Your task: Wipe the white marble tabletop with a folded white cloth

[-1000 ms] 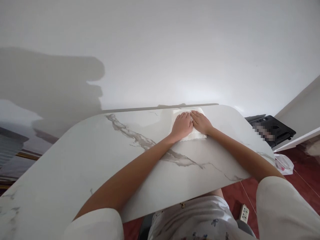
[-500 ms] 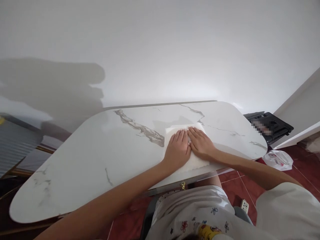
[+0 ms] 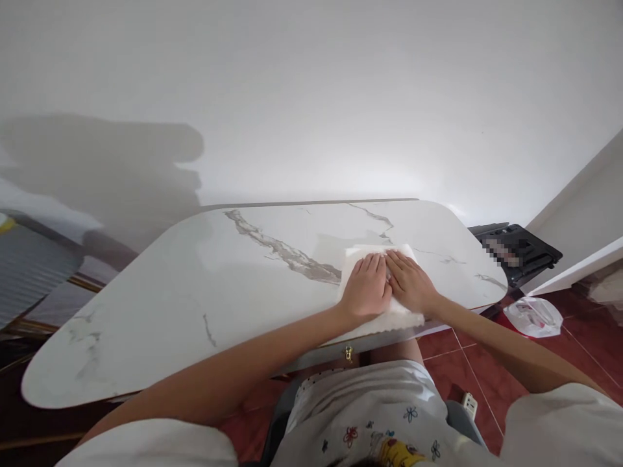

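Observation:
A white paper towel (image 3: 402, 320) lies flat on the white marble-patterned tabletop (image 3: 189, 272), close to its near edge on the right. My left hand (image 3: 366, 285) rests palm down on the towel, fingers stretched forward. Beside it, my right hand (image 3: 412, 280) lies flat on the same towel, angled toward the left. The two hands meet at the fingertips and thumbs. Both press on the towel without wrapping their fingers round it. What is under the palms is hidden.
A white wall (image 3: 311, 104) stands behind the table. To the right are a black plastic case (image 3: 535, 250) and a clear plastic bag (image 3: 534, 316) on the red tiled floor (image 3: 596, 337). A white power strip (image 3: 469, 405) is below. A grey ridged surface (image 3: 36, 269) is at left.
Both hands and the paper towel have shifted together to the right across the tabletop. The hands stay flat on the towel. The camera view has shifted slightly.

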Action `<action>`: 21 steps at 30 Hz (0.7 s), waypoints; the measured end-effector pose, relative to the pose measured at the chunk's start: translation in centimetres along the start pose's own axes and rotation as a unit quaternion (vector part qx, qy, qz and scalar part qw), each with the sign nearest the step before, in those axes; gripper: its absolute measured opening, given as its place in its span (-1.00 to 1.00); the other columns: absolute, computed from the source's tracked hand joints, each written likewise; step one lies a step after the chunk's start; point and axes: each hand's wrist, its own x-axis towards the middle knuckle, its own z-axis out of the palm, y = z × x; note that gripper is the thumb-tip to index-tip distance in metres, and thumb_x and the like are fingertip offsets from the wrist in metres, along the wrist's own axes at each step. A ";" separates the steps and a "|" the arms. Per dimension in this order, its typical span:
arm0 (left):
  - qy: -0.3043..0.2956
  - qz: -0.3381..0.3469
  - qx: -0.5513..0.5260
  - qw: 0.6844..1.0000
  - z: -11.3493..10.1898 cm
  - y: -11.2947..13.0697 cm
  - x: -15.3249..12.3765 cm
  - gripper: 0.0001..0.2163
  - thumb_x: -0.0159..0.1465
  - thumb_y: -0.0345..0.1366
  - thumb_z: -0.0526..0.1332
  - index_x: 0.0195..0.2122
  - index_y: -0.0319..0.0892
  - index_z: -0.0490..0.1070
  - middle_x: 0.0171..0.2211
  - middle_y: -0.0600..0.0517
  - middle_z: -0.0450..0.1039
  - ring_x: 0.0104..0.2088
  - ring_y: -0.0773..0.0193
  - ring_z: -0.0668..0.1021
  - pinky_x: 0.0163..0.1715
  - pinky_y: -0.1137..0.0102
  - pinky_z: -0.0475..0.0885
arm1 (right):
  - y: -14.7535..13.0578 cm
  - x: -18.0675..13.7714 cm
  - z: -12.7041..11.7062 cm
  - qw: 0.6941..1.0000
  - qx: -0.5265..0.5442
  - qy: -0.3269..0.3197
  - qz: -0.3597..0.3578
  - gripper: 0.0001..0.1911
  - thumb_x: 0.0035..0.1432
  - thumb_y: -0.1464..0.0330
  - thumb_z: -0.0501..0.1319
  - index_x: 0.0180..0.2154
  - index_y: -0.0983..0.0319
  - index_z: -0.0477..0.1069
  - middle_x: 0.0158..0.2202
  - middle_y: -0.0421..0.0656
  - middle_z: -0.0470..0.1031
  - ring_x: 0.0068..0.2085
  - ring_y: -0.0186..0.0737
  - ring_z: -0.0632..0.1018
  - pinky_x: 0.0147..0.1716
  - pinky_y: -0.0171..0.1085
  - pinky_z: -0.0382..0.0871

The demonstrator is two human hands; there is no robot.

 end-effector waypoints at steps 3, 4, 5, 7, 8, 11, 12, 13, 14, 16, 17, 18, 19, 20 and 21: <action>0.003 -0.003 -0.009 1.000 0.5 -1.4 3.1 -0.53 0.26 -0.36 0.00 0.16 -0.49 0.29 0.18 -0.34 0.34 0.21 -0.05 0.37 0.24 0.09 0.24 | 2.0 2.7 0.4 1.000 -0.012 -0.016 0.010 -0.44 0.30 0.38 -0.10 0.26 0.46 0.21 0.30 0.12 0.24 0.33 0.04 0.24 0.29 0.05 0.16; 0.006 -0.005 -0.010 1.000 0.7 -2.0 4.1 -0.55 0.26 -0.38 0.00 0.14 -0.47 0.30 0.15 -0.32 0.37 0.19 -0.04 0.38 0.23 0.10 0.25 | 2.7 3.7 0.6 1.000 -0.014 -0.022 0.010 -0.44 0.30 0.38 -0.10 0.26 0.48 0.20 0.30 0.13 0.23 0.33 0.04 0.24 0.30 0.03 0.15; 0.010 -0.007 -0.011 1.000 0.9 -2.6 5.1 -0.57 0.26 -0.39 0.00 0.12 -0.45 0.32 0.12 -0.31 0.40 0.17 -0.02 0.40 0.22 0.12 0.27 | 3.3 4.9 0.7 0.999 -0.017 -0.026 0.009 -0.44 0.31 0.39 -0.11 0.26 0.48 0.19 0.31 0.12 0.23 0.33 0.02 0.23 0.30 0.01 0.14; 0.016 -0.014 -0.013 1.000 1.3 -4.0 7.0 -0.60 0.27 -0.39 0.00 0.09 -0.43 0.34 0.07 -0.28 0.43 0.14 0.00 0.42 0.20 0.15 0.28 | 4.6 7.3 1.1 0.999 -0.020 -0.035 0.010 -0.44 0.31 0.39 -0.13 0.27 0.48 0.18 0.32 0.11 0.22 0.34 0.00 0.22 0.32 -0.03 0.10; 0.016 -0.019 -0.012 1.000 1.5 -4.8 7.9 -0.61 0.27 -0.39 0.00 0.07 -0.43 0.35 0.06 -0.28 0.43 0.14 0.00 0.42 0.20 0.17 0.28 | 5.1 8.5 1.4 0.999 -0.019 -0.040 0.013 -0.44 0.32 0.39 -0.13 0.27 0.47 0.17 0.32 0.10 0.21 0.34 -0.01 0.22 0.32 -0.04 0.10; 0.017 -0.037 -0.012 0.999 2.1 -6.9 10.4 -0.64 0.28 -0.39 0.00 0.05 -0.40 0.36 0.04 -0.26 0.44 0.12 0.01 0.42 0.18 0.18 0.29 | 6.7 11.9 2.1 0.999 -0.014 -0.047 0.009 -0.45 0.32 0.39 -0.13 0.27 0.43 0.18 0.33 0.06 0.21 0.34 -0.05 0.21 0.32 -0.07 0.09; 0.019 -0.042 -0.012 0.999 2.3 -7.6 11.1 -0.65 0.28 -0.39 -0.01 0.04 -0.38 0.36 0.03 -0.25 0.44 0.12 0.01 0.42 0.17 0.18 0.29 | 7.2 12.9 2.3 0.999 -0.013 -0.047 0.007 -0.45 0.32 0.40 -0.13 0.27 0.42 0.18 0.33 0.05 0.21 0.34 -0.06 0.21 0.32 -0.07 0.09; 0.021 -0.047 -0.013 0.999 2.4 -8.3 11.8 -0.66 0.28 -0.40 -0.01 0.03 -0.36 0.36 0.03 -0.23 0.44 0.12 0.02 0.42 0.17 0.18 0.29 | 7.6 13.9 2.5 0.999 -0.011 -0.047 0.006 -0.46 0.32 0.41 -0.13 0.27 0.42 0.19 0.33 0.04 0.21 0.34 -0.07 0.21 0.32 -0.08 0.08; 0.023 -0.051 -0.014 0.998 2.6 -8.9 12.4 -0.67 0.28 -0.40 -0.01 0.02 -0.33 0.37 0.03 -0.22 0.45 0.12 0.03 0.42 0.17 0.18 0.29 | 7.9 14.8 2.7 0.999 -0.010 -0.047 0.005 -0.46 0.32 0.41 -0.13 0.27 0.43 0.19 0.33 0.05 0.21 0.34 -0.07 0.21 0.33 -0.09 0.07; 0.025 -0.059 -0.016 0.998 2.8 -10.1 13.5 -0.69 0.29 -0.40 -0.02 0.00 -0.31 0.37 0.02 -0.21 0.45 0.11 0.04 0.43 0.17 0.19 0.29 | 8.6 16.5 3.2 0.999 -0.007 -0.050 0.004 -0.45 0.32 0.42 -0.13 0.27 0.45 0.18 0.33 0.06 0.20 0.34 -0.08 0.22 0.34 -0.11 0.05; 0.024 -0.062 -0.016 0.998 2.9 -10.6 14.0 -0.69 0.29 -0.40 -0.02 0.00 -0.31 0.37 0.02 -0.21 0.45 0.10 0.04 0.43 0.17 0.20 0.28 | 8.8 17.3 3.4 0.999 -0.005 -0.050 0.002 -0.45 0.33 0.41 -0.13 0.27 0.46 0.18 0.33 0.06 0.20 0.34 -0.08 0.22 0.34 -0.11 0.04; 0.024 -0.067 -0.017 0.997 3.0 -11.1 14.4 -0.69 0.29 -0.40 -0.02 -0.01 -0.31 0.37 0.01 -0.21 0.45 0.10 0.04 0.43 0.17 0.20 0.28 | 9.1 18.0 3.6 0.999 -0.003 -0.049 -0.002 -0.45 0.33 0.41 -0.14 0.27 0.46 0.18 0.33 0.06 0.21 0.34 -0.09 0.22 0.35 -0.12 0.04; 0.023 -0.070 -0.017 0.997 3.1 -11.5 14.8 -0.69 0.29 -0.40 -0.02 -0.01 -0.32 0.37 0.01 -0.22 0.45 0.09 0.03 0.43 0.16 0.20 0.28 | 9.4 18.6 3.8 0.999 -0.001 -0.047 -0.007 -0.45 0.33 0.41 -0.14 0.27 0.46 0.19 0.33 0.05 0.21 0.34 -0.09 0.22 0.35 -0.13 0.03; 0.022 -0.074 -0.016 0.997 3.2 -11.9 15.2 -0.69 0.30 -0.40 -0.02 0.00 -0.33 0.37 0.01 -0.22 0.45 0.10 0.03 0.43 0.16 0.19 0.28 | 9.7 19.3 4.1 0.999 0.002 -0.044 -0.011 -0.46 0.34 0.40 -0.14 0.27 0.45 0.19 0.33 0.05 0.21 0.34 -0.10 0.22 0.35 -0.13 0.03; 0.021 -0.078 -0.015 0.997 3.2 -12.2 15.6 -0.69 0.30 -0.40 -0.02 0.00 -0.33 0.36 0.01 -0.22 0.45 0.10 0.02 0.43 0.17 0.19 0.27 | 9.9 19.8 4.3 0.999 0.005 -0.043 -0.015 -0.46 0.34 0.40 -0.14 0.27 0.45 0.20 0.33 0.04 0.21 0.34 -0.10 0.22 0.35 -0.13 0.03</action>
